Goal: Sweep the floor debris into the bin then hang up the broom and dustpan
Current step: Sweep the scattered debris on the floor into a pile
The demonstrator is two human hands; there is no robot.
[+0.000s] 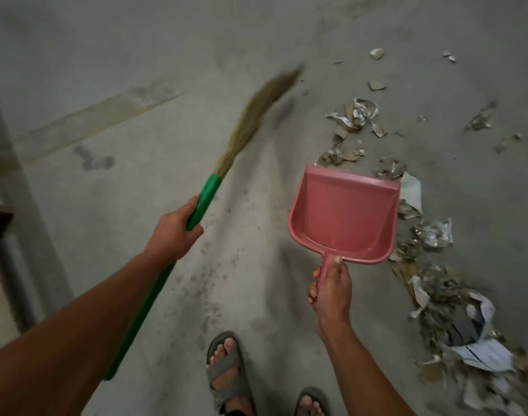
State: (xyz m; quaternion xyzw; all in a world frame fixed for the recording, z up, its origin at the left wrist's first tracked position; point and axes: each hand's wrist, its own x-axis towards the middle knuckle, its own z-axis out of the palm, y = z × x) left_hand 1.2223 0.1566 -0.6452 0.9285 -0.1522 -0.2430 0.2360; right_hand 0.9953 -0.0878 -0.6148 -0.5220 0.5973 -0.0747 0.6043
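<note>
Green-handled straw broom point(208, 196) is gripped in the left hand point(174, 231), bristles blurred above the grey concrete floor point(136, 49). The right hand point(332, 291) grips the pink plastic dustpan point(344, 214) by its handle, beside the torn paper debris point(437, 283) trailing rightward.

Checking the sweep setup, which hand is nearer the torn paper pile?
Right. The right hand holds the dustpan just beside the debris; the left hand grips the broom farther away.
</note>
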